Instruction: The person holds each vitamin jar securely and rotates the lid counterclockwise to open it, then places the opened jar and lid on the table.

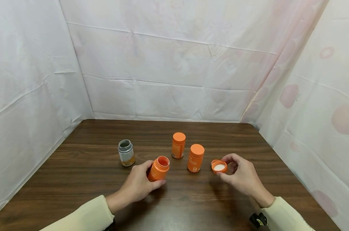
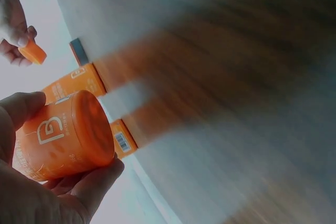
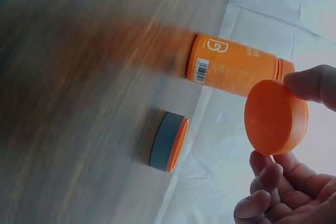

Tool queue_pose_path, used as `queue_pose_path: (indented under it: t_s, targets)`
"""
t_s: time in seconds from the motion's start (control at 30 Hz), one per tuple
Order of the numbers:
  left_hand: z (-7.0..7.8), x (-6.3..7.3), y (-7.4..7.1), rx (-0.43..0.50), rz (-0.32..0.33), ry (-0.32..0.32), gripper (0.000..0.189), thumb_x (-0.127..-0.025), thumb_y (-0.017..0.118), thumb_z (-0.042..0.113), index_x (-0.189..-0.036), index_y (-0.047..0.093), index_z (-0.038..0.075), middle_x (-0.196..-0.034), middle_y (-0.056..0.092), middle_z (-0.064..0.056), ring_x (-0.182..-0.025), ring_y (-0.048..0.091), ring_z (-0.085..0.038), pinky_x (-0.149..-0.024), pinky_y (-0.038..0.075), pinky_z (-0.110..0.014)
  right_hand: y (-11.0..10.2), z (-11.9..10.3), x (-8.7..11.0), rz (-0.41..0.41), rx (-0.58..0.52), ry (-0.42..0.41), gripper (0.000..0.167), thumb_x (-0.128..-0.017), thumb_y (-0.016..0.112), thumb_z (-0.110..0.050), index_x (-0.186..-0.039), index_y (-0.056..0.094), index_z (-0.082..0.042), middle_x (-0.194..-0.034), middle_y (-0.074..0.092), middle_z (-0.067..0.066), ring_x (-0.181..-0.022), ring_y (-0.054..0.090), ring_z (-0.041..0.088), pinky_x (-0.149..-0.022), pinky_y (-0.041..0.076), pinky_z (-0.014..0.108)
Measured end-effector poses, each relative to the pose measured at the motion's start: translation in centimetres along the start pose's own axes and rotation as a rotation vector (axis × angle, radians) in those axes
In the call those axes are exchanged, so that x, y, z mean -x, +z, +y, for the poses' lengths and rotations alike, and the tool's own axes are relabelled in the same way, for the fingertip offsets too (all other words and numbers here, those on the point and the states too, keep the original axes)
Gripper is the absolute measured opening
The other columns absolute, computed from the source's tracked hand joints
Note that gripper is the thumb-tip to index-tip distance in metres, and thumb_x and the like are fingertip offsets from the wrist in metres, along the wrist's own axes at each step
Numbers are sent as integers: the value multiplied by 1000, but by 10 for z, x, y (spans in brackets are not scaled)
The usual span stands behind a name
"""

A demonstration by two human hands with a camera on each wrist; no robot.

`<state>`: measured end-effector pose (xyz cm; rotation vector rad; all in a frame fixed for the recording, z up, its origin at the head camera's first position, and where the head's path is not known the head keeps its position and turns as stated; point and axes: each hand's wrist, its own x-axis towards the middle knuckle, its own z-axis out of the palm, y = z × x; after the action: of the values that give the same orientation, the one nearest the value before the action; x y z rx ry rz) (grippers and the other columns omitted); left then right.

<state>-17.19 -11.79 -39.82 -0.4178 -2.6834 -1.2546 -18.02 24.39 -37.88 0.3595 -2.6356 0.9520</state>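
**Left hand (image 1: 135,183) has an open bottle (image 1: 157,171), right hand (image 1: 243,175) has an orange cap (image 3: 275,119)**

The left hand is wrapped round the open bottle, thumb on one side and fingers on the other. The bottle is smooth, shiny and round like a drum, and it tips a little above the table (image 1: 177,205). Its mouth is a round hole (with bits of white on the rim).

The right hand pinches the orange cap at its edge, off the table. The cap is short, round and smooth outside, with a flat white circle inside.

Just beside it, a grey cap (image 3: 169,142) with an orange inside lies on the table. Two lidded bottles (image 1: 196,158), both orange, stand upright between the hands. On the left stands a grey jar (image 1: 126,154), open, with ridges round its neck. The table has streaky brown wood grain. Creased, pale cloth (image 1: 168,64) hangs behind.
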Motion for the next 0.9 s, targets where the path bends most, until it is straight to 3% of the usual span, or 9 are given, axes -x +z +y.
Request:
queue_pose_path:
  t_s: [0.27,0.73,0.9]
  targets:
    - [-6,3,-10,-8,45,-17,54,-72,96,28,-115,68,12,-101,72,4,-85,65,-7,-79,55,-37,-3,11,-4,15,-22,53,43,-74,93,-17,-107,67,-9,-77,60,5,-67,52,14,-59,42,26]
    - [-17,8,-27,-41,110,-21,51,-73,95,24,-113,66,13,-101,72,1,-87,66,-12,-81,56,-38,-8,34,-13,24,64,85,44,-77,92,-21,-111,68,-7,-76,58,4,-67,50,13,-59,39,27]
    - [-19,10,-31,-43,120,-23,51,-72,95,21,-114,66,13,-102,73,0,-87,67,-12,-81,56,-40,-9,39,-14,17,69,116,47,-78,91,-25,-114,68,-5,-84,63,5,-72,52,14,-60,41,27]
